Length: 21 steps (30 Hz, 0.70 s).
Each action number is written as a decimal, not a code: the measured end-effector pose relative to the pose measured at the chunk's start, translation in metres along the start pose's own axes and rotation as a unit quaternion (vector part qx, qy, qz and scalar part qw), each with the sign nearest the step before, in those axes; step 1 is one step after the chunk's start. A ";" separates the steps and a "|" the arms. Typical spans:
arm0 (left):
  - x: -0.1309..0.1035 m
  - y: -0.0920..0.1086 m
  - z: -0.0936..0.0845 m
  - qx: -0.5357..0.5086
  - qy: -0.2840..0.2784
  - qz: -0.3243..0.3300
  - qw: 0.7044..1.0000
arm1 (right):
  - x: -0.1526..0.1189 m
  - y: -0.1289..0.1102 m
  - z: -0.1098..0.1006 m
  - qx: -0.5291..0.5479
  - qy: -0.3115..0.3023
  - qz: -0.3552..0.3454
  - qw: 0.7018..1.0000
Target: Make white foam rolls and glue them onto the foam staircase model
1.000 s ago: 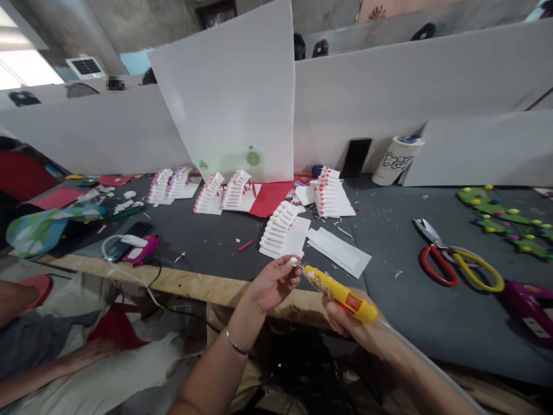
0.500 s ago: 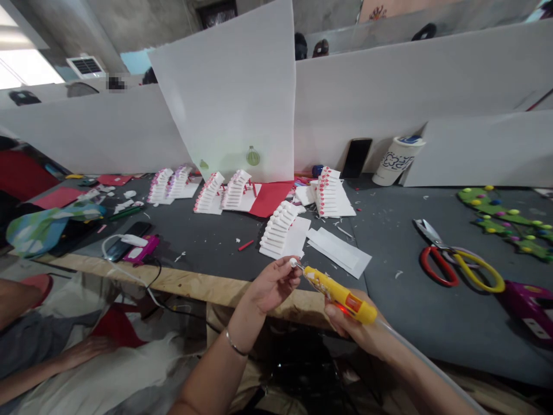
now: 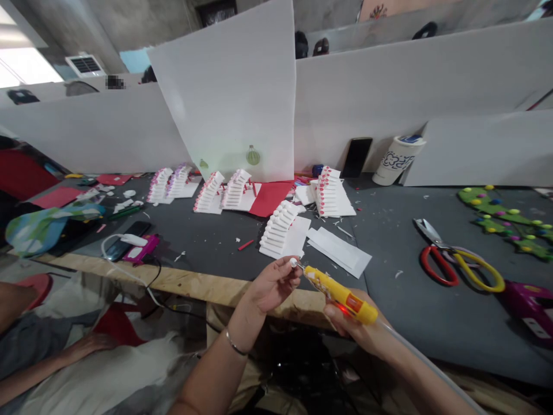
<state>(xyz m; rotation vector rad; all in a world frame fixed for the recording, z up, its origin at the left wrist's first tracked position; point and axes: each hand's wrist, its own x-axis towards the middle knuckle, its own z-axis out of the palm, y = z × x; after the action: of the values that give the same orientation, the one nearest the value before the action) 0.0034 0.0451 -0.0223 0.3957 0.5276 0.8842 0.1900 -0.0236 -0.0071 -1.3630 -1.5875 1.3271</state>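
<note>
Between thumb and fingertips, my left hand (image 3: 276, 283) pinches a small white round piece (image 3: 294, 262), just in front of the table's edge. My right hand (image 3: 352, 325) is wrapped round a yellow hot glue pen (image 3: 339, 293) with a lit red light. Its metal tip points left at the white piece, touching or very close to it; I cannot tell which. Just beyond my hands stands a small white stepped model (image 3: 279, 226) with white knobs along its steps. White card strips (image 3: 339, 252) lie to its right.
Similar stepped models with red or purple dots (image 3: 327, 193) stand along the back. Scissors (image 3: 440, 259) and a green felt piece (image 3: 510, 216) lie at right. A patterned cup (image 3: 397, 161) and a phone (image 3: 357, 157) lean near the white partition. Another person's arm (image 3: 64, 357) is at lower left.
Almost nothing differs. Both hands hold their places, with the pen's tip still at the white piece.
</note>
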 end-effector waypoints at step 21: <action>-0.001 0.000 0.001 0.007 0.001 -0.001 1.000 | 0.000 -0.001 0.000 -0.036 0.002 0.011 0.999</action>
<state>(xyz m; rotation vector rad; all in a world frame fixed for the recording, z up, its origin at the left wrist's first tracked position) 0.0035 0.0442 -0.0212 0.4069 0.5363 0.8805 0.1897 -0.0237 -0.0066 -1.4294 -1.6358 1.2898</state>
